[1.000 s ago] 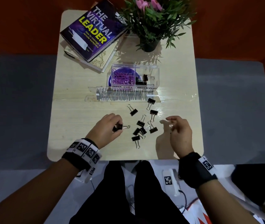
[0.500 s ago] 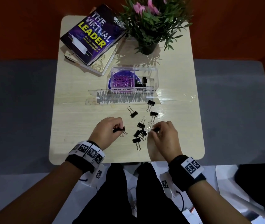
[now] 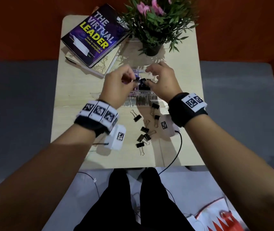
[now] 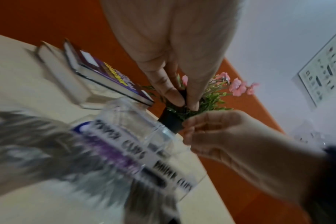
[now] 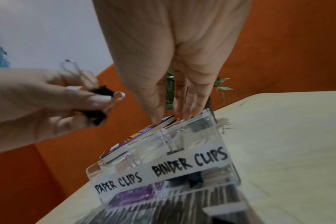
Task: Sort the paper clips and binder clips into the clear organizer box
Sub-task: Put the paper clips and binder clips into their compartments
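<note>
Seven binder clips (image 3: 143,129) on table (image 3: 71,90) (another in left hand (image 3: 116,88)).

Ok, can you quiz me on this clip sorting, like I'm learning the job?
1. True or false: the left hand holds a purple paper clip.
2. Which label marks the right compartment of the clear organizer box? A Paper clips, B Binder clips, C Pins.
3. Fill in: the top book is titled The Virtual ____.
Key: 1 false, it pinches a black binder clip; 2 B; 3 Leader.
</note>
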